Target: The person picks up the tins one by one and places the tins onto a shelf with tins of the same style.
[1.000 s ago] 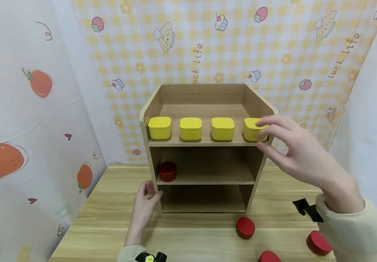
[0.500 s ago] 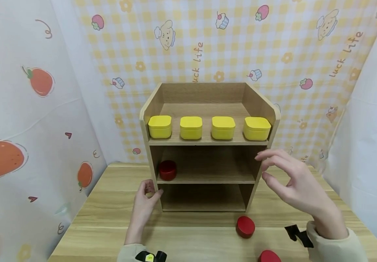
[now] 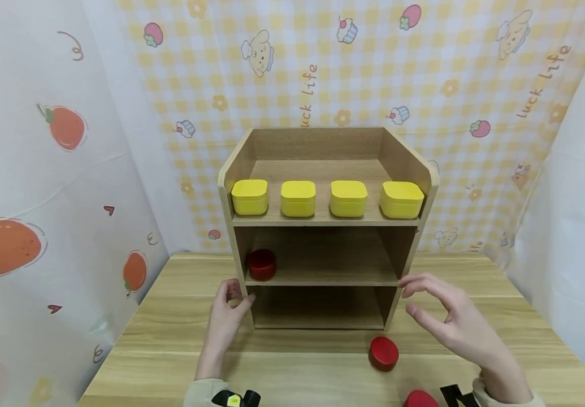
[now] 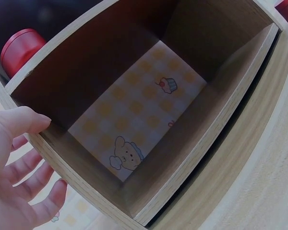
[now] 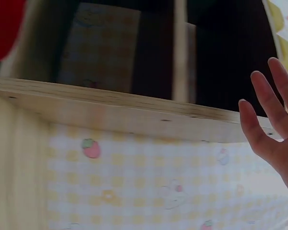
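Note:
A small wooden shelf unit [image 3: 317, 144] stands on the table. My left hand [image 3: 222, 317] grips the edge of its left side panel low down; the left wrist view has the thumb [image 4: 32, 120] on the inner side and the fingers outside. My right hand [image 3: 457, 325] holds nothing, its fingers loosely bent beside the unit's lower right side. Along the top board sits a row of yellow lidded boxes, the rightmost yellow box [image 3: 402, 200] near the right panel. One round red box [image 3: 261, 265] stands at the left of the middle shelf.
On the table [image 3: 170, 339], a round red box [image 3: 384, 354] lies in front of the unit's right corner. Another red box [image 3: 421, 399] is cut off by the bottom edge of the head view. A checkered cloth [image 3: 343, 73] hangs behind, white cloth at both sides.
My right hand has come away from the rightmost yellow box and dropped down beside the unit. Its sleeve now covers where a red box was seen at right. The left hand has kept its place.

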Motion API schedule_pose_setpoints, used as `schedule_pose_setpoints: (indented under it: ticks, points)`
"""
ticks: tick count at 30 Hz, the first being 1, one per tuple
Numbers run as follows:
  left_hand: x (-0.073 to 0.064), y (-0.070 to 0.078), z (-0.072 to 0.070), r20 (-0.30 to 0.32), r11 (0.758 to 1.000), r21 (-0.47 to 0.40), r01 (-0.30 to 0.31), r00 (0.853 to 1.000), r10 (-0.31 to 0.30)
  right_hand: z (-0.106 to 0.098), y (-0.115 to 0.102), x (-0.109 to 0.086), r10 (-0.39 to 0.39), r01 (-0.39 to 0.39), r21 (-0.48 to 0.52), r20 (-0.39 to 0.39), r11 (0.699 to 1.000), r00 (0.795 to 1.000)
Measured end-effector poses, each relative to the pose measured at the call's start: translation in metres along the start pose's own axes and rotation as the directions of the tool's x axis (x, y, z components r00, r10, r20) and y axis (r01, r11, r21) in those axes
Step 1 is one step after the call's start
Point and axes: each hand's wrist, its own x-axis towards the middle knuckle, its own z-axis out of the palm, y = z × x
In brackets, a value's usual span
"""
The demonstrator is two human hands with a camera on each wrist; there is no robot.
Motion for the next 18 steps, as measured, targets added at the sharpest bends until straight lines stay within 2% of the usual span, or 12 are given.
schedule_pose_setpoints:
  ticks: [6,11,18]
  points:
    - [-0.001,0.001,-0.002,0.006,1.000,-0.004,0.003,1.000,-0.003,0.015,0.013,-0.015,0.088,-0.096,0.100,0.084,0.990,0.993]
    - [-0.002,0.000,0.000,-0.002,1.000,-0.008,-0.013,1.000,0.013,0.023,0.025,-0.023,0.178,-0.194,0.070,0.186,0.979,0.966]
    - [-0.002,0.000,-0.002,0.001,1.000,0.004,0.007,1.000,-0.007,0.033,0.038,-0.029,0.176,-0.211,0.081,0.317,0.974,0.932]
